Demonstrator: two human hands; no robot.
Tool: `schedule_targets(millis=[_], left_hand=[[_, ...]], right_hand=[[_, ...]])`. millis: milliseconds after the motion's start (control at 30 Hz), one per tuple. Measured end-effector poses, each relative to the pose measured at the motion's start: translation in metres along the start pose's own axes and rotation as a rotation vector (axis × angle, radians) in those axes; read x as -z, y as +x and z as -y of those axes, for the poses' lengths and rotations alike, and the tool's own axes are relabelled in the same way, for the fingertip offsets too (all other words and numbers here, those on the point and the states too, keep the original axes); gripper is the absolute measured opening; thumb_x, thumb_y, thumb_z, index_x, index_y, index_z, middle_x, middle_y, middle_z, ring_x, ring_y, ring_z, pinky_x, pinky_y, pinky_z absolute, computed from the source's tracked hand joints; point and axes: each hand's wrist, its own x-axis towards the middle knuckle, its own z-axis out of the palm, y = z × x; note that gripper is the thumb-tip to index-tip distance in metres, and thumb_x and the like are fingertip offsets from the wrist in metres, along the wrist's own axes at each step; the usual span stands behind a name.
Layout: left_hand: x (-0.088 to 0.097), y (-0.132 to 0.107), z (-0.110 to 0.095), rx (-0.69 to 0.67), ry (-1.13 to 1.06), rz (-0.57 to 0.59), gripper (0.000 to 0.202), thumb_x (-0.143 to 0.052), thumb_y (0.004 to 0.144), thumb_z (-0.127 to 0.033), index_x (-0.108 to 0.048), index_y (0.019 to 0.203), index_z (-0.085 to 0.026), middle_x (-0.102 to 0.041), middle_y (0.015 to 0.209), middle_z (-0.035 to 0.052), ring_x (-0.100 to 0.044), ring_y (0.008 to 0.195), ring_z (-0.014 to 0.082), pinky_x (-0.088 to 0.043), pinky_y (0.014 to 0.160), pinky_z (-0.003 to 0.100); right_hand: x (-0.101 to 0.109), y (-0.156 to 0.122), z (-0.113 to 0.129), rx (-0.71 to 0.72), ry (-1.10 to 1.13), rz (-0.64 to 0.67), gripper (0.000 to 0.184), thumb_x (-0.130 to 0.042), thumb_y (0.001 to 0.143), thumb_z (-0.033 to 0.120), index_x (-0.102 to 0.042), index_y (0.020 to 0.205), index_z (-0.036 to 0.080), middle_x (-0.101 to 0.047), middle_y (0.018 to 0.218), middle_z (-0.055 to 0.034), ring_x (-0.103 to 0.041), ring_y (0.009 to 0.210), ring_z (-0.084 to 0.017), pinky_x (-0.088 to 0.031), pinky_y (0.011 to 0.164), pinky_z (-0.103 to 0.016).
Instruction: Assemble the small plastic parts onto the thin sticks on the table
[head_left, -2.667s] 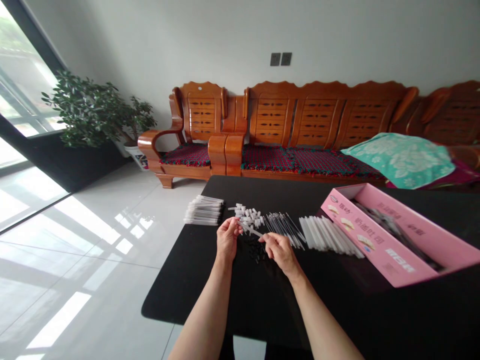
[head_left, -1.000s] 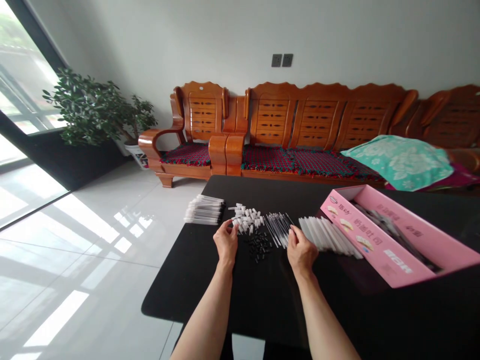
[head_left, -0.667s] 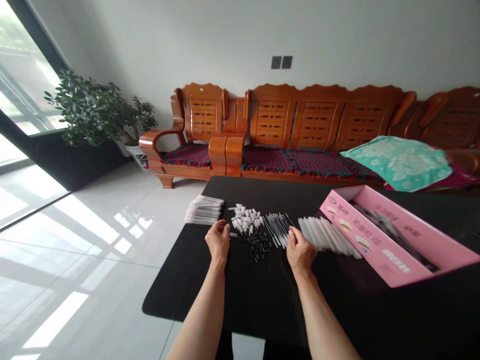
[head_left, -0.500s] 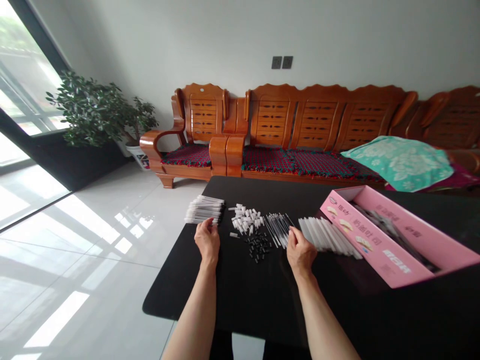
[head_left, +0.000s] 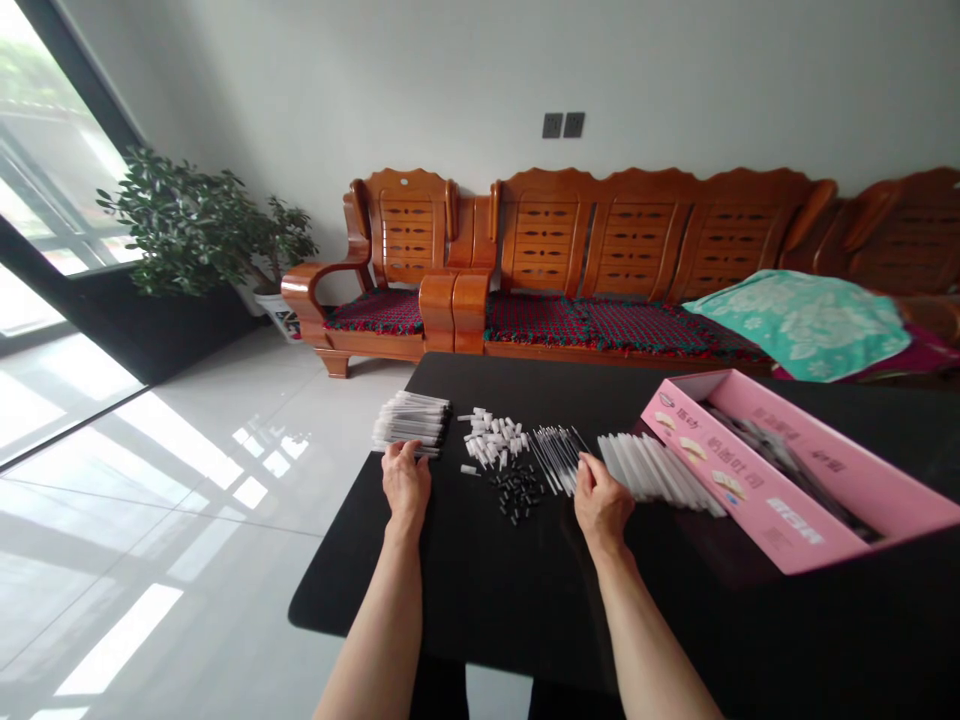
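Observation:
Beside the near edge of a stack of white pen-like tubes with black ends (head_left: pixel 412 418) is my left hand (head_left: pixel 406 485). Its fingers are slightly apart and rest at the closest tube, with the fingertips partly hidden. My right hand (head_left: pixel 603 498) is closed in a pinch on a thin dark rod (head_left: pixel 580 438), which looks like a pen refill, at the right side of a row of similar rods (head_left: pixel 553 458). Between the hands lie a heap of short white caps (head_left: pixel 495 437) and a scatter of small black plugs (head_left: pixel 517 493).
Several translucent white tubes (head_left: pixel 656 470) lie right of my right hand, against a pink open box (head_left: pixel 757 490) holding dark items. Everything stands on a black table (head_left: pixel 487 590). Behind it are wooden seats (head_left: pixel 637 240); a potted plant (head_left: pixel 195 220) stands at left.
My left hand has shifted slightly left and down along the stack's near edge, and its fingers have loosened from a pinch. My right hand has stayed in place.

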Motion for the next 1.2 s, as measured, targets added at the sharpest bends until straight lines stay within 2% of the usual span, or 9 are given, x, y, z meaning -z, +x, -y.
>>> schedule_targets(millis=[200,300,633,800,900,1033,1100,1200], left_hand=[[0.0,-0.004,0.003,-0.034,-0.036,-0.021,0.019,-0.063,0.081,-0.015,-0.069,0.097,-0.022,-0.064,0.102,0.008,-0.06,0.098,0.0262,-0.048,0.087,0.036],[0.001,-0.008,-0.001,-0.036,-0.035,-0.01,0.02,-0.064,0.08,-0.016,-0.069,0.099,-0.021,-0.064,0.1,0.008,-0.061,0.095,0.0253,-0.048,0.083,0.034],[0.013,-0.015,-0.015,-0.028,0.042,0.159,0.013,-0.06,0.088,-0.021,-0.072,0.089,-0.026,-0.067,0.101,0.0045,-0.063,0.093,0.0239,-0.041,0.067,0.029],[0.014,-0.014,-0.016,-0.065,0.059,0.199,0.012,-0.059,0.09,-0.022,-0.071,0.091,-0.027,-0.068,0.098,0.0026,-0.063,0.092,0.0222,-0.037,0.065,0.028],[0.016,-0.014,-0.02,-0.15,0.016,0.176,0.012,-0.058,0.092,-0.025,-0.07,0.092,-0.027,-0.068,0.097,0.002,-0.063,0.09,0.0207,-0.038,0.066,0.028],[0.017,-0.018,-0.039,-0.392,-0.129,0.153,0.015,-0.054,0.097,-0.03,-0.068,0.094,-0.026,-0.068,0.098,0.0021,-0.062,0.091,0.0187,-0.042,0.077,0.027],[0.015,-0.022,-0.052,-0.519,-0.188,0.173,0.017,-0.051,0.098,-0.03,-0.067,0.096,-0.025,-0.068,0.099,0.003,-0.061,0.092,0.0188,-0.042,0.083,0.029],[0.011,-0.028,-0.07,-0.656,-0.216,0.202,0.019,-0.049,0.099,-0.029,-0.067,0.097,-0.025,-0.067,0.098,0.0036,-0.061,0.091,0.0195,-0.043,0.084,0.032]], right_hand=[[0.0,0.0,0.0,-0.001,0.01,0.011,0.045,-0.041,0.094,0.039,-0.077,0.104,0.015,-0.078,0.086,-0.0127,-0.07,0.07,-0.022,-0.045,0.065,-0.028],[-0.001,0.0,-0.001,-0.002,0.019,0.015,0.045,-0.041,0.093,0.039,-0.077,0.103,0.014,-0.078,0.087,-0.0128,-0.07,0.071,-0.022,-0.045,0.066,-0.028],[-0.001,0.0,-0.002,-0.015,0.033,0.036,0.041,-0.044,0.092,0.037,-0.077,0.103,0.015,-0.077,0.088,-0.0126,-0.071,0.073,-0.023,-0.047,0.067,-0.029],[-0.001,0.0,0.002,0.047,0.09,0.041,0.043,-0.044,0.095,0.041,-0.076,0.103,0.014,-0.077,0.092,-0.0138,-0.072,0.077,-0.024,-0.049,0.071,-0.029],[0.001,-0.002,0.011,0.109,0.175,0.088,0.043,-0.044,0.096,0.043,-0.076,0.102,0.014,-0.077,0.094,-0.0139,-0.073,0.081,-0.024,-0.05,0.075,-0.029],[0.003,-0.006,0.031,0.16,0.345,0.237,0.041,-0.042,0.098,0.041,-0.074,0.099,0.016,-0.077,0.093,-0.012,-0.072,0.082,-0.022,-0.05,0.074,-0.026],[0.004,-0.007,0.041,0.161,0.427,0.33,0.041,-0.041,0.099,0.042,-0.073,0.097,0.016,-0.076,0.086,-0.0099,-0.07,0.076,-0.02,-0.048,0.069,-0.024],[0.006,-0.009,0.05,0.137,0.509,0.462,0.043,-0.039,0.1,0.045,-0.07,0.092,0.016,-0.067,0.066,-0.0043,-0.062,0.06,-0.016,-0.041,0.057,-0.023]])
